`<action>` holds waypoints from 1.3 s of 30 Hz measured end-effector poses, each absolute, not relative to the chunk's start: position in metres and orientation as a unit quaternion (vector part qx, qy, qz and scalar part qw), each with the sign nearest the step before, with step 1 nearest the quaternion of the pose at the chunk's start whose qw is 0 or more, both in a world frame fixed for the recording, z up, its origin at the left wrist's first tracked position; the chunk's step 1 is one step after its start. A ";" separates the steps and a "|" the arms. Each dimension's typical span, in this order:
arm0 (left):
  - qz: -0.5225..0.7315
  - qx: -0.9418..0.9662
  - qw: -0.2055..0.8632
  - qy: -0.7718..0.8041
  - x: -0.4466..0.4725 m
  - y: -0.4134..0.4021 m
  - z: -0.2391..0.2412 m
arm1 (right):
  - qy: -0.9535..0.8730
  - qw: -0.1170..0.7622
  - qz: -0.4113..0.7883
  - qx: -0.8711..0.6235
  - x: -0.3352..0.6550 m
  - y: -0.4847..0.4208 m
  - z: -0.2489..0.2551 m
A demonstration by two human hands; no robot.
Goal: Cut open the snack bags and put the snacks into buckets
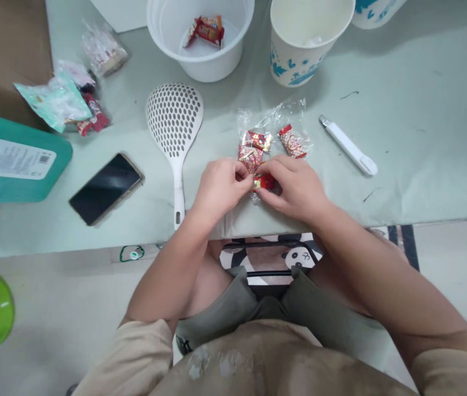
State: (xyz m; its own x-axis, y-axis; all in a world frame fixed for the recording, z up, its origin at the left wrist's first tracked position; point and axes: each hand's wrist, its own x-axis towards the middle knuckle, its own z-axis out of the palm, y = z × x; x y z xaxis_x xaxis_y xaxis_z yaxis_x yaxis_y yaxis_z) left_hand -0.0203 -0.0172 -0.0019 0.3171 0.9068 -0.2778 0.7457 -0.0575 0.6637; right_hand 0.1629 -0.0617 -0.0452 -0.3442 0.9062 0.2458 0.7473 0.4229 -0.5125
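A clear plastic bag (272, 118) lies flat near the table's front edge with several small wrapped candies on or in it. One red and white candy (292, 141) sits at its right side, and a red and gold candy (258, 140) and a pink patterned candy (250, 158) are at its left. My right hand (297, 184) grips a red wrapped candy (264, 182) between thumb and fingers. Close against it, my left hand (225, 184) is closed in a pinch at the candy's left end; what its fingertips hold is hidden.
Behind stand a white tub (212, 66) with wrapped candies and a paper cup (299, 60). A white slotted skimmer (174, 118) and a phone (106, 188) lie left, a white utility knife (349, 146) right. Packaged snacks (58, 102) and a green container (58, 157) are far left.
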 end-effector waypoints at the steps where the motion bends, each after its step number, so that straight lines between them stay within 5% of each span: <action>1: 0.109 0.719 0.372 0.577 -0.021 -0.017 -0.002 | -0.805 0.250 0.159 -0.514 0.163 -0.062 -0.045; 17: 0.096 0.687 0.371 0.617 -0.068 -0.014 0.001 | -0.796 0.236 0.152 -0.537 0.161 -0.061 -0.050; 23: 0.163 0.840 0.326 0.402 -0.070 -0.024 -0.004 | -0.800 0.312 0.174 -0.482 0.171 -0.063 -0.047; 29: 0.090 0.898 0.223 0.368 -0.069 -0.031 -0.020 | -0.837 0.250 0.152 -0.462 0.186 -0.074 -0.050; 39: 0.188 0.861 0.289 0.374 -0.070 -0.026 -0.019 | -0.819 0.251 0.124 -0.500 0.194 -0.073 -0.047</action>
